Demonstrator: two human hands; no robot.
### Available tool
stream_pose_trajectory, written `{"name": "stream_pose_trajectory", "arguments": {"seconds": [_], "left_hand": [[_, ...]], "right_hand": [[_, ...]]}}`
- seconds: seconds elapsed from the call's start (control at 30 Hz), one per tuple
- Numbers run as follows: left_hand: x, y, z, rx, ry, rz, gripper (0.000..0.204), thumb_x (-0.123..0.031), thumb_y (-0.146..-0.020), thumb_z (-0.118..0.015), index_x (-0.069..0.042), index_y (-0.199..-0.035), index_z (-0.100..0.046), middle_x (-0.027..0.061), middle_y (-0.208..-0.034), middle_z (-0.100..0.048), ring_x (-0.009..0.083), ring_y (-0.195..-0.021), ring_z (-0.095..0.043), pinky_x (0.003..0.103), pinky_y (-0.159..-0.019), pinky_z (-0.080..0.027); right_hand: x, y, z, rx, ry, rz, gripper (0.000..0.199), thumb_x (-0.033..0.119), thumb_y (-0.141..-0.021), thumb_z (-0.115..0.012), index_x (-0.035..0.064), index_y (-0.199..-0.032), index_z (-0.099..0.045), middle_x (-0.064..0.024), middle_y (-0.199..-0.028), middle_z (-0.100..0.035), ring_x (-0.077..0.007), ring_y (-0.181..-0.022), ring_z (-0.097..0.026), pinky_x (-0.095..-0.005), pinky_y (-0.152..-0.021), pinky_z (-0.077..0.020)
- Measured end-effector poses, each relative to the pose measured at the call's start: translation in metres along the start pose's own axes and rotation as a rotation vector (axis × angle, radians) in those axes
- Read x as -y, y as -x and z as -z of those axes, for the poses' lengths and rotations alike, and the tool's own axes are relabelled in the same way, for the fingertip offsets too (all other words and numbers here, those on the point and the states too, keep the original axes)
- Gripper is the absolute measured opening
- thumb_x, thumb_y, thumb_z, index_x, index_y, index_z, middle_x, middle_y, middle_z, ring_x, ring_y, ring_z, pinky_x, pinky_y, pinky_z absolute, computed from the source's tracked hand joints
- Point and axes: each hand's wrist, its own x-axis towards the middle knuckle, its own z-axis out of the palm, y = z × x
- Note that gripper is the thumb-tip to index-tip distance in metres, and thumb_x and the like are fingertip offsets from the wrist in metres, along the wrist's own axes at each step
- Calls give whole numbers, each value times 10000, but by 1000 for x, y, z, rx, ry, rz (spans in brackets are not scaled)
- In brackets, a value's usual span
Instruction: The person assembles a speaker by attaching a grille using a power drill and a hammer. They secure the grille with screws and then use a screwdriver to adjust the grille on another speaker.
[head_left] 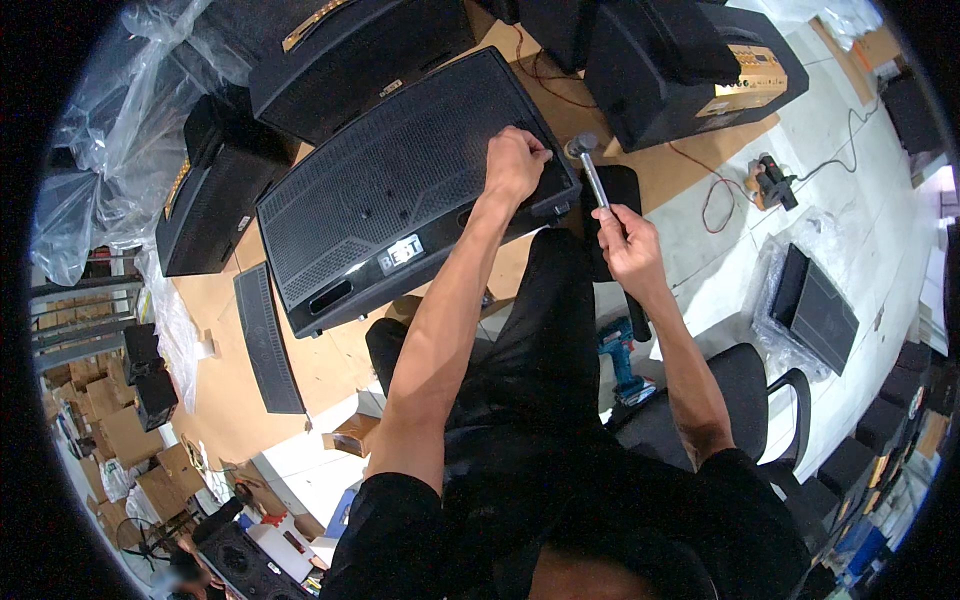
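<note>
Black speakers (400,165) crowd brown sheeting (210,385) (pale tiled floor (830,225) beyond).

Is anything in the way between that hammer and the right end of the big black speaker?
Only the left hand: it is at the right end of the speaker, its fingertips toward the hammer in the right hand. Nothing else visible stands between them.

matt spkr grille (410,140), shiny mtl hammer (594,177)
</note>
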Motion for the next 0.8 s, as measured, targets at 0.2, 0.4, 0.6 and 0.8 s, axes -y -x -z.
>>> {"name": "stream_pose_trajectory", "arguments": {"seconds": [0.2,0.4,0.6,0.8], "left_hand": [[0,7,-4,-45,-23,-67,150,-104,-758,-718,15,-850,-707,238,-935,-644,372,-878,-637,401,-801,-508],[3,14,-5,-57,-13,-187,145,-59,-791,-667,33,-901,-688,230,-970,-627,384,-910,-617,421,-840,-493],[2,19,-3,-95,-20,-227,161,-58,-807,-653,51,-922,-680,215,-973,-623,376,-922,-616,407,-838,-496],[3,16,-3,-81,47,-158,161,-52,-786,-681,60,-902,-685,218,-955,-639,374,-897,-633,402,-800,-508]], "right_hand": [[-9,-7,-5,10,75,14,204,156,-946,-523,-17,-884,-612,-74,-561,-509,-151,-480,-484,-309,-463,-375],[-8,-12,-7,-22,89,15,208,161,-939,-528,-10,-845,-600,-86,-561,-519,-179,-477,-503,-327,-466,-385],[-7,-13,-11,-15,73,3,228,171,-943,-530,-9,-813,-585,-91,-556,-521,-183,-467,-495,-330,-458,-381],[-12,-17,-14,-10,145,67,213,155,-937,-538,-12,-813,-583,-127,-540,-504,-217,-442,-494,-356,-439,-357]]}}
